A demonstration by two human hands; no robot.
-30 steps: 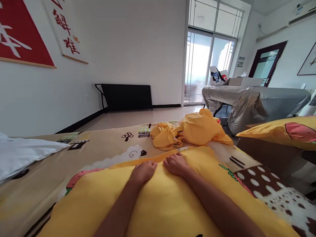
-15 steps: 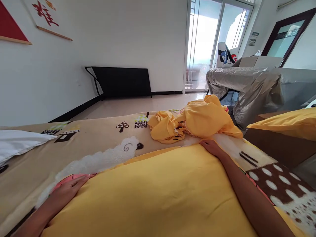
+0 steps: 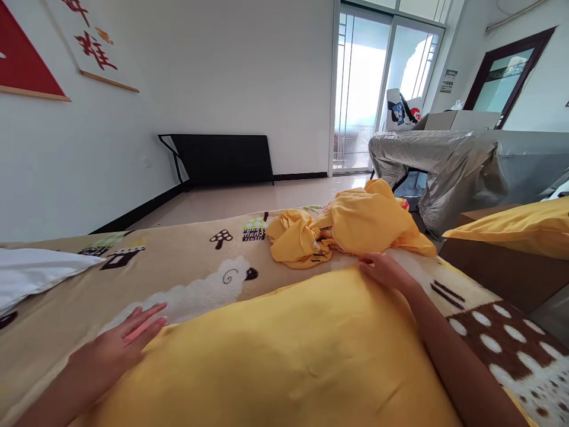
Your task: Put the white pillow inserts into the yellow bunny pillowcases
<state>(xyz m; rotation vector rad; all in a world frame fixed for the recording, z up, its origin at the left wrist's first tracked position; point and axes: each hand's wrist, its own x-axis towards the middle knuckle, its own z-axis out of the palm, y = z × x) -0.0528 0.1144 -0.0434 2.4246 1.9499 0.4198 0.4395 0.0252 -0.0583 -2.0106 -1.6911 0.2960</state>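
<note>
A plump yellow pillow (image 3: 275,350) fills the front of the view, lying on a beige patterned blanket (image 3: 178,252). My left hand (image 3: 120,338) is by the pillow's far left corner, its fingers stretched out and apart, holding nothing. At the far right corner, my right hand (image 3: 386,273) has its fingers bent together on the pillow's edge, with the forearm along the right side. Just beyond the right hand lies a crumpled heap of yellow cloth (image 3: 364,222). The pillow's near edge is out of view.
A white pillow (image 3: 40,273) lies at the left. Another yellow pillow (image 3: 520,228) is at the right, above a brown cardboard box (image 3: 502,273). Silver-covered furniture (image 3: 462,160) stands behind. A black folded frame (image 3: 224,159) leans against the far wall, left of a glass sliding door (image 3: 362,89).
My left hand has lifted off the pillow's edge and its fingers have spread. My right hand has risen slightly and bent at the corner. The view has tilted up a little.
</note>
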